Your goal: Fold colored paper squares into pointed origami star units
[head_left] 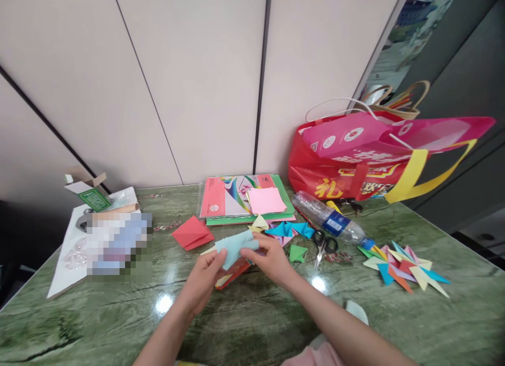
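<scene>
Between my two hands is a light blue sheet of paper (pixel 235 246), partly folded and raised a little above the table. My left hand (pixel 205 279) pinches its lower left side, thumb on top. At its right end the fingers of my right hand (pixel 272 256) are closed on a folded part. Beneath the paper lie orange and cream folded papers (pixel 232 278), partly hidden by my hands. A red folded paper (pixel 192 233) is to the left. Blue folded pieces (pixel 291 229), a green folded piece (pixel 297 253) and black-handled scissors (pixel 324 246) lie to the right.
Paper packs (pixel 224 197) with pink square sheets (pixel 267 200) lie by the wall. On the right are a plastic bottle (pixel 331 219), a red bag (pixel 347 166) and a multicoloured paper pinwheel shape (pixel 404 266). A white board (pixel 69 261) and small box (pixel 92 197) stand left.
</scene>
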`<state>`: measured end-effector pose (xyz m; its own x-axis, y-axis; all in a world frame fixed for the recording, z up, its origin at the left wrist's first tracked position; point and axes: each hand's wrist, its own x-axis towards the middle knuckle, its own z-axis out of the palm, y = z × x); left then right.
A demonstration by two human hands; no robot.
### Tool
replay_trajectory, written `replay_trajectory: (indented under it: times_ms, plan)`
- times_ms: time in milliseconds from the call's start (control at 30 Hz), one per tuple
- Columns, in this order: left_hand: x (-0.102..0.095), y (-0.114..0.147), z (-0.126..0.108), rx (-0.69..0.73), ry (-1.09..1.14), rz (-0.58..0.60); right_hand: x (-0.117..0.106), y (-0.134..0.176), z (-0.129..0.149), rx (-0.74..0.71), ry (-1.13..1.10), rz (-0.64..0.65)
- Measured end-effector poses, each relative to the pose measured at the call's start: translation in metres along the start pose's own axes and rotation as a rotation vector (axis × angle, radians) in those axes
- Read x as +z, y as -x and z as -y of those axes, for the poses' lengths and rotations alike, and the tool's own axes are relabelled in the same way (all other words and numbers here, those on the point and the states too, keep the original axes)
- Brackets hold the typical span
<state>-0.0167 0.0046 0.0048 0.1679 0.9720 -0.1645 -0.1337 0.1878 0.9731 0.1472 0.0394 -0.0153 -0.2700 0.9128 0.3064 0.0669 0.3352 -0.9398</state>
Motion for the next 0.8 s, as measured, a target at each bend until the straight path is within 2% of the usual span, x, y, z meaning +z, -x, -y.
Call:
replay_trajectory:
  times_ms: [100,200,300,500,633,800]
  plan:
    - [0.0,-0.001,-0.002,0.035,0.083,0.098,0.0,-0.001,-0.002,0.108,-0.087,-0.074]
    - [-0.001,-0.001,-0.001,0.076,0.043,0.048,0.001,0.0,-0.001,0.159,-0.065,-0.093]
    - [-0.001,-0.001,0.001,0.068,-0.012,-0.014,0.003,0.002,0.0,0.146,-0.011,-0.094]
    - [0.002,0.002,-0.001,0.132,-0.03,0.002,0.006,0.004,-0.001,0.127,0.007,-0.109]
    - [0.001,0.0,0.001,0.092,-0.119,-0.081,0.009,0.006,-0.001,0.13,0.04,-0.106]
    - [0.0,-0.002,0.005,0.074,-0.026,-0.129,0.011,0.009,0.003,0.122,-0.025,-0.082]
